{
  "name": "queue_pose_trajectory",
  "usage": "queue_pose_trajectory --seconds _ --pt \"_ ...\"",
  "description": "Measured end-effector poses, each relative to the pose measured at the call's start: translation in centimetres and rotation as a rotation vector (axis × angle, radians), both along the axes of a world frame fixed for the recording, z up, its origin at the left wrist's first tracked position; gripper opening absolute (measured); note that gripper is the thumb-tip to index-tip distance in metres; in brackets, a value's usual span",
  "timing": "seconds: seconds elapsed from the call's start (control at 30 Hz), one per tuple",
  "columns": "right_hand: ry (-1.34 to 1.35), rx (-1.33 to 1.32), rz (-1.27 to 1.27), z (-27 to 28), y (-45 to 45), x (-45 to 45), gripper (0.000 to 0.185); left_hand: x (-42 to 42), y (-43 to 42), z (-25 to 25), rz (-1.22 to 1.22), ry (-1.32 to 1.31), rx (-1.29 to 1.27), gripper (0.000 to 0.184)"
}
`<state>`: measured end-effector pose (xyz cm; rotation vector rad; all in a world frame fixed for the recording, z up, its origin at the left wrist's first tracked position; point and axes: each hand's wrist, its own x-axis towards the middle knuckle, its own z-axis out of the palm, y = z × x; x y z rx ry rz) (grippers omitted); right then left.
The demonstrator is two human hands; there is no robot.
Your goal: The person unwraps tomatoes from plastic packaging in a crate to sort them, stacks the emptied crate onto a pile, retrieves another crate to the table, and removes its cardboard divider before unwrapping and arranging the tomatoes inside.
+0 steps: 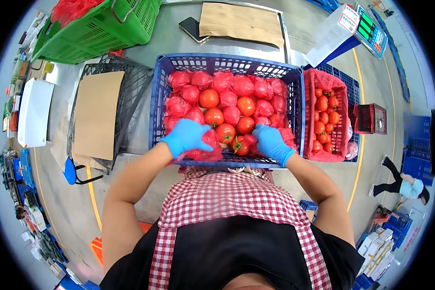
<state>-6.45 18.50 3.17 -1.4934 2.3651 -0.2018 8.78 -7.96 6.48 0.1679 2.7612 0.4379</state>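
A blue plastic crate (154,113) stands on the metal table, filled with tomatoes. Many are wrapped in thin red plastic bags (222,81); several bare tomatoes (209,98) lie in the middle and near side. My left hand (186,137), in a blue glove, has its fingers closed on a crumpled red plastic bag (209,147) at the crate's near edge. In a matching glove, my right hand (272,144) pinches red plastic film beside a bare tomato with a green stem (239,145). The right fingertips are partly hidden.
At right, a red-lined crate (308,113) holds loose tomatoes. A scale (371,30) stands beyond it. Cardboard (97,113) lies on black crates at left. Behind are a green crate (135,24), a phone (192,29) and more cardboard (241,23). A person (408,186) is far right.
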Motion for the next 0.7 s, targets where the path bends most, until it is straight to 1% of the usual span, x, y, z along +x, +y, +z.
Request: queue_pose_trajectory --seconds 0.07,0.1,0.13,0.2,0.27,0.37,0.4,0.43,0.47,0.53,0.57,0.6,0.67,0.7 --pt "-0.026 -0.139 -0.184 0.1 1.1 -2.0 0.022 -0.5 1.4 -4.4 -0.005 -0.083 -0.095 0.046" --pt "-0.114 -0.216 -0.253 0.8 1.6 -3.1 0.025 -0.5 1.9 -5.6 -0.008 -0.126 -0.140 0.047" --pt "-0.202 -0.294 -0.321 2.0 1.9 -4.2 0.029 -0.7 1.9 -5.1 -0.055 -0.133 -0.105 0.046" --pt "-0.363 -0.187 -0.643 4.4 2.1 -5.4 0.040 -1.3 1.3 -3.9 -0.144 -0.140 -0.042 0.044" --pt "-0.484 -0.210 -0.670 5.2 2.4 -6.3 0.046 -0.6 1.1 -3.9 -0.081 -0.097 0.062 0.038" --pt "-0.398 -0.023 -0.409 6.9 1.5 -4.5 0.051 0.1 1.6 -5.5 -0.008 -0.058 0.176 0.028" --pt "-0.384 0.051 -0.253 7.2 1.0 -3.3 0.054 0.2 1.9 -6.0 0.021 -0.049 0.210 0.025" --pt "-0.293 0.147 -0.154 6.5 0.6 -1.9 0.053 -0.2 2.1 -5.0 0.103 -0.064 0.224 0.022" --pt "-0.199 0.241 -0.054 5.4 0.5 -0.9 0.052 -0.4 1.8 -5.4 0.199 -0.053 0.324 0.021" --pt "-0.151 0.207 -0.033 2.0 0.9 -0.1 0.044 -0.6 0.4 -6.3 0.388 -0.024 0.521 0.020" --pt "-0.116 0.059 -0.077 -0.1 1.3 -0.4 0.028 -0.7 -0.4 -6.1 0.445 -0.039 0.726 0.016" --pt "-0.112 0.019 -0.124 -0.2 1.7 -0.8 0.027 -0.8 -1.5 -6.0 0.449 -0.047 0.847 0.018" --pt "-0.109 -0.056 -0.214 -0.3 1.9 -1.7 0.025 -0.9 -4.5 -8.5 0.558 0.010 0.966 0.023" --pt "-0.236 -0.051 -0.325 0.9 1.6 -2.2 0.028 -0.4 -4.5 -6.1 0.656 -0.055 1.258 0.026"
